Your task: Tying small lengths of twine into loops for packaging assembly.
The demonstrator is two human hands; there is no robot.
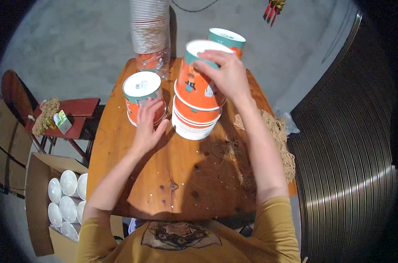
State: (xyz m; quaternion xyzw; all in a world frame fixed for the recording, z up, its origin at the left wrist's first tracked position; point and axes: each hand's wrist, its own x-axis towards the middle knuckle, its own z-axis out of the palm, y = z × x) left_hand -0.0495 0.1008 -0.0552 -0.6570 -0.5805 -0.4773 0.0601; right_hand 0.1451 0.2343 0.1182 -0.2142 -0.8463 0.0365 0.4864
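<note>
My right hand (228, 75) grips an upturned orange paper tub (196, 83) with a teal band and white base, its fingers over the base edge. This tub sits over a nested stack of paper tubs (194, 122), whose white rims show at the bottom. My left hand (147, 125) has its fingers stretched against the near side of a shorter upturned stack of paper tubs (142, 85), thumb apart. Whether it presses on them cannot be told. Behind my right hand another upturned paper tub (228, 38) is partly hidden.
A tall plastic-wrapped stack of tubs (150, 30) stands at the wooden table's (164, 175) far edge. Tan string (280, 142) lies along the right edge. At lower left, a cardboard box (39, 197) holds white-looking tubs. A red bench (83, 109) stands left; a ridged shutter (348, 144), right.
</note>
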